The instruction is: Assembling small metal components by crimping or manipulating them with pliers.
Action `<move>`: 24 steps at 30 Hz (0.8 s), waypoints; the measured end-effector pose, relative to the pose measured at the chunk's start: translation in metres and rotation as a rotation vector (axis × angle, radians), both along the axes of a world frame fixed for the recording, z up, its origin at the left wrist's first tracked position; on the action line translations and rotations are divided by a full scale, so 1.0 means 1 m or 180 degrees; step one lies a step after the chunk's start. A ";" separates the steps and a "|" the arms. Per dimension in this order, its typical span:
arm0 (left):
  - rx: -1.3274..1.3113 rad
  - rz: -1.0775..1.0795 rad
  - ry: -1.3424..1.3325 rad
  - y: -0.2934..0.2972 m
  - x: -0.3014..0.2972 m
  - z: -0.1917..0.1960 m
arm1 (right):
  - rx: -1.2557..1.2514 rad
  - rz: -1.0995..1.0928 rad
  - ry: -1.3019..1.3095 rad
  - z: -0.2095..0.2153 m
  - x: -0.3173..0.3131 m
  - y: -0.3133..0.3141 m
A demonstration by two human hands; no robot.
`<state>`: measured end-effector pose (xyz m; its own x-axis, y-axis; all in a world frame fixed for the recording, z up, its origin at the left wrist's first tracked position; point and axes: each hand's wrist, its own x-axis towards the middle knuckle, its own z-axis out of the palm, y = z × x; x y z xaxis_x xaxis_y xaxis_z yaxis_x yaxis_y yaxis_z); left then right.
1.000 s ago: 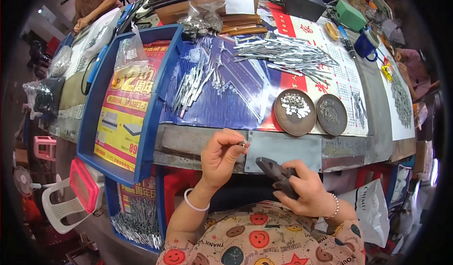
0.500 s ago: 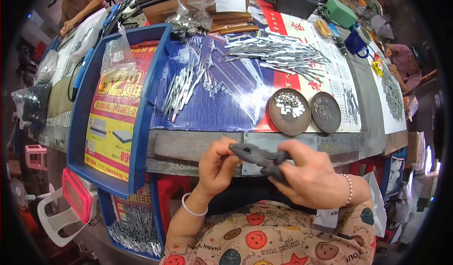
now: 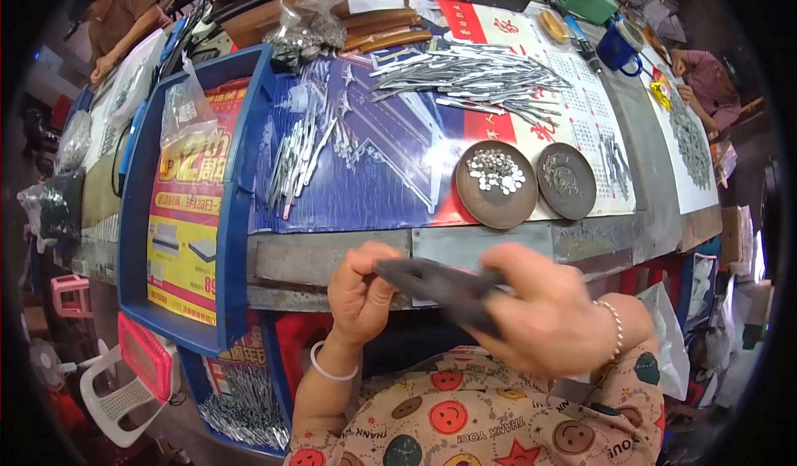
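Dark-handled pliers [image 3: 432,285] are gripped in my right hand [image 3: 544,321], blurred by motion, with the jaws pointing left. The fingers of my left hand [image 3: 359,298] are pinched together right at the jaw tips. Whatever small thing they hold is hidden by the fingers and the jaws. Both hands are above the near edge of the table. Beyond them lie a brown dish [image 3: 473,204] of small shiny discs and a second brown dish [image 3: 573,211] of tiny dark metal parts. Flat silvery metal strips [image 3: 473,80] form a large pile farther back.
A smaller bunch of strips [image 3: 295,159] lies on the blue sheet. At left, a blue tray [image 3: 235,300] holds a printed sheet and plastic bag; another tray of metal pieces [image 3: 242,408] sits below. A blue mug [image 3: 621,51] stands far right. Two people work at the far sides.
The pliers and my right hand have tilted, and my left hand has shifted slightly left, still pinched at the jaws. The whole view has shifted a little.
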<state>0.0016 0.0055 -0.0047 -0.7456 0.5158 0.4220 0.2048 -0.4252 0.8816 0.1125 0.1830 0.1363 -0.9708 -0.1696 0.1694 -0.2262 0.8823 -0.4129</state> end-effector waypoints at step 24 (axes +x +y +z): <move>-0.0452 -0.0617 -0.2599 -0.004 0.045 0.038 | -0.0171 0.0026 -0.0662 -0.050 0.060 0.022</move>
<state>0.0463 0.0012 0.0333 -0.6809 0.6732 -0.2882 -0.5838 -0.2613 0.7687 0.1722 0.2049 0.0861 -0.9844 -0.1738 -0.0255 -0.1383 0.8562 -0.4979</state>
